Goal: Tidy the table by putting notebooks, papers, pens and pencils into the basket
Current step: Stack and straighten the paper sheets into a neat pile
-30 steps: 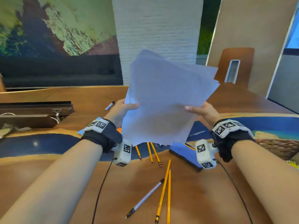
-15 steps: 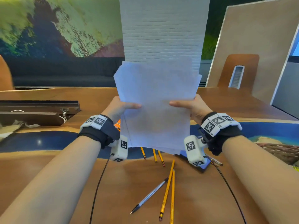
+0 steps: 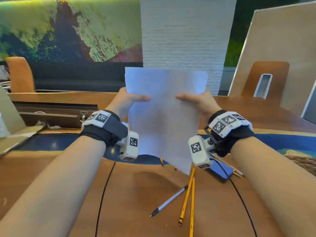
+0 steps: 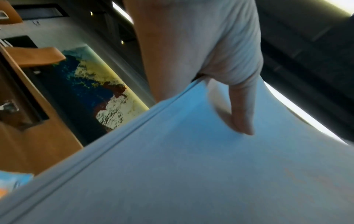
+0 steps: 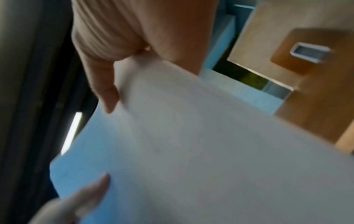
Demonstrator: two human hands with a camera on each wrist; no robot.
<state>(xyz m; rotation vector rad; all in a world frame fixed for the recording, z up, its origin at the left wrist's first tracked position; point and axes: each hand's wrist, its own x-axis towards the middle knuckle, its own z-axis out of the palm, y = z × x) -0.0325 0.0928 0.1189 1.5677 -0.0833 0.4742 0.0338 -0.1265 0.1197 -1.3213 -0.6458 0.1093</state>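
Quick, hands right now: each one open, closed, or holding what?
Left hand: grips the stack of papers.
Right hand: grips the same stack.

Forearms: bare, no sleeves worn.
Wrist bands: black, topped with white blocks printed with black square markers.
Wrist cameras: white housings, marker-tagged.
Cables: black, thin.

The fanned papers have been squared into one neat stack between the closer-drawn left hand and right hand.
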